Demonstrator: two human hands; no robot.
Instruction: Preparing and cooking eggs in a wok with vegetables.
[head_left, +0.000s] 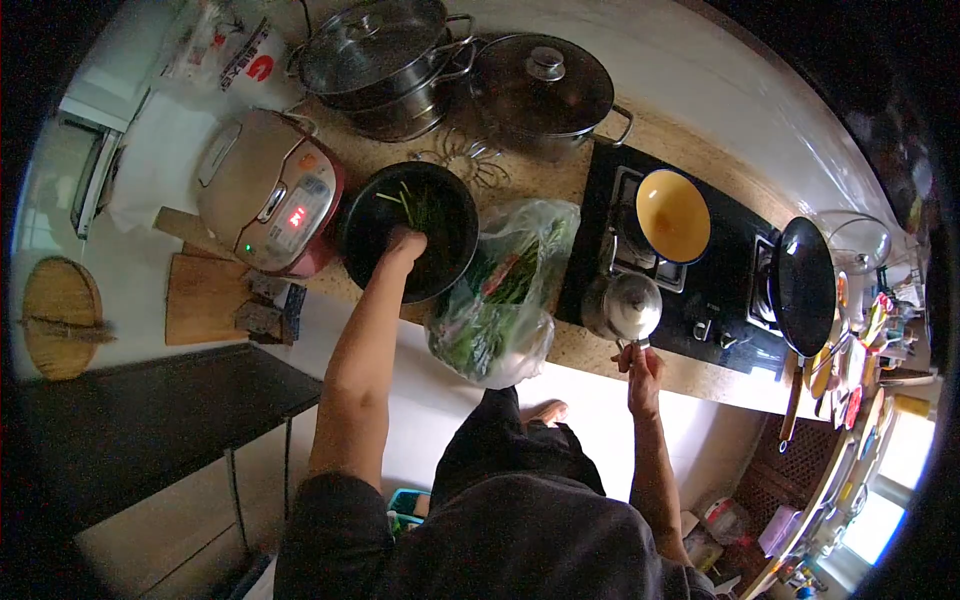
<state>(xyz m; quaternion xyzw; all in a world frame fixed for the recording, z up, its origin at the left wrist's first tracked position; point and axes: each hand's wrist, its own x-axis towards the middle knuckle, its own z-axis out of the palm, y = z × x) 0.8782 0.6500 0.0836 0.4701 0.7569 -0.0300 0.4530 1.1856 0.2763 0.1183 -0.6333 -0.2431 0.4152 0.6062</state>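
My left hand (407, 244) reaches into a dark round pan (454, 274) on the speckled counter; its fingers are partly hidden, and green stalks (412, 202) lie just beyond them. My right hand (641, 375) grips the handle of a small metal saucepan (596, 307) with a shiny lid (634, 304), at the counter's front edge beside the hob. Between my hands a clear plastic bag (491, 315) of leafy green vegetables hangs partly over the edge. A pot with a yellow inside (673, 216) stands on the hob (600, 180), beyond the saucepan.
A rice cooker (262, 191) stands left of the dark pan. Large lidded steel pots (397, 82) and a wire rack (469, 157) are at the back. A black frying pan (802, 289) sits on the right burner, its handle jutting past the counter edge. A dark table (187, 420) is at left.
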